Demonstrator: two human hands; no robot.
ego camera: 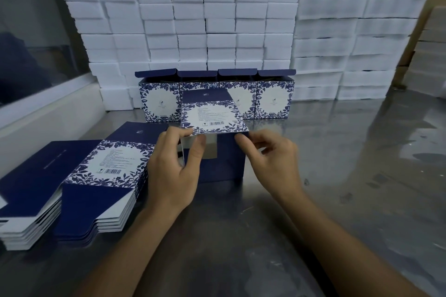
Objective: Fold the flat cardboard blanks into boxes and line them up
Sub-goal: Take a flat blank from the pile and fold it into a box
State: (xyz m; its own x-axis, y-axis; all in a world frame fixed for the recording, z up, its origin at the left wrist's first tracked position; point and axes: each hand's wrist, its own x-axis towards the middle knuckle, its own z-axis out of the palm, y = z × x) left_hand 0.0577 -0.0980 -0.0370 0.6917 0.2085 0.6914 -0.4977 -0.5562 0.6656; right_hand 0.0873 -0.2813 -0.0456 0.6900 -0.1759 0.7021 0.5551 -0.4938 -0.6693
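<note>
Taking the half-formed box at the middle of the counter as the landmark: to its left, touching the left forearm, lies the stack of flat blanks, printed face up, long axis running from the near left corner away toward the box.

The left hand grips the box's left edge, thumb curled over the white inner flap and fingers wrapped behind. The box itself stands on the counter with its opening toward the camera. Its barcode panel is tilted up and back, and the dark blue panel faces the person below. Its long axis looks to run away from the viewer, toward the row behind. The right hand pinches the right corner of the printed panel between thumb and fingertips.

Thin printed card like this is probably light and stiff along the creases, but easy to dent at the corners. Holding it by the scored edges, as both hands do, seems safest.

Directly behind the box stand four finished boxes, side by side with their lids up. Behind them rises a wall of white foam blocks.
</note>
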